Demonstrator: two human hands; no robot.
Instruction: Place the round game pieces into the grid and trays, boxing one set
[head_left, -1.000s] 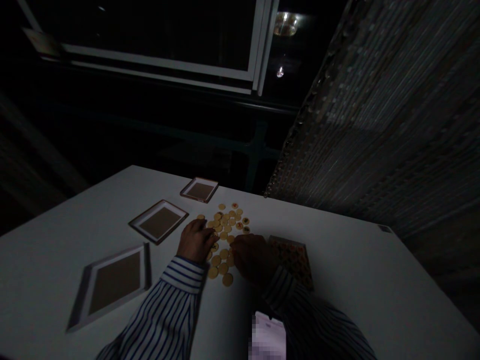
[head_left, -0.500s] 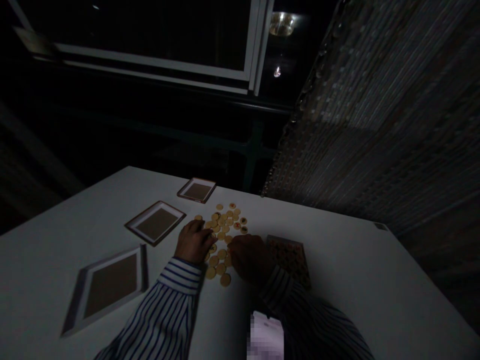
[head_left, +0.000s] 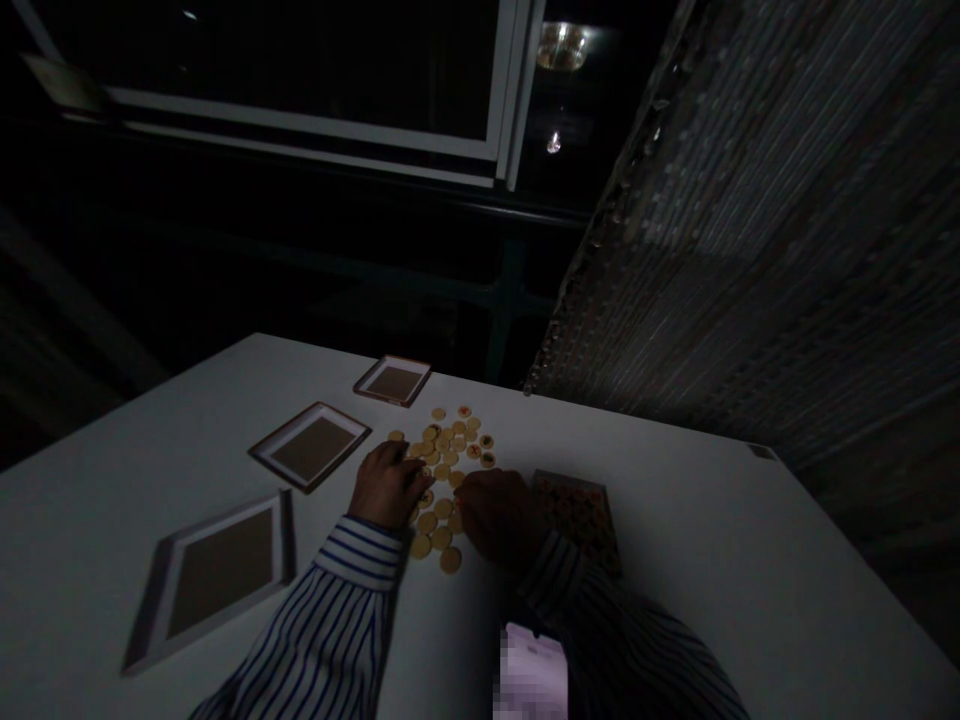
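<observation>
Head view: round game pieces (head_left: 442,472), probably light, stiff; best pinched by rims.
Left hand (head_left: 385,488): over pieces, grip unclear.
Right hand (head_left: 501,515): curled, grip hidden.

The left hand (head_left: 384,487) covers some round pieces (head_left: 442,508); marks on others are too small to read. The right hand (head_left: 499,515) is in dark shadow, and I cannot tell whether it holds something. Its sleeve (head_left: 561,580) hides a corner of the box (head_left: 576,505). The bottom edge cuts a pale object (head_left: 540,670), partly blurred into squares.
</observation>
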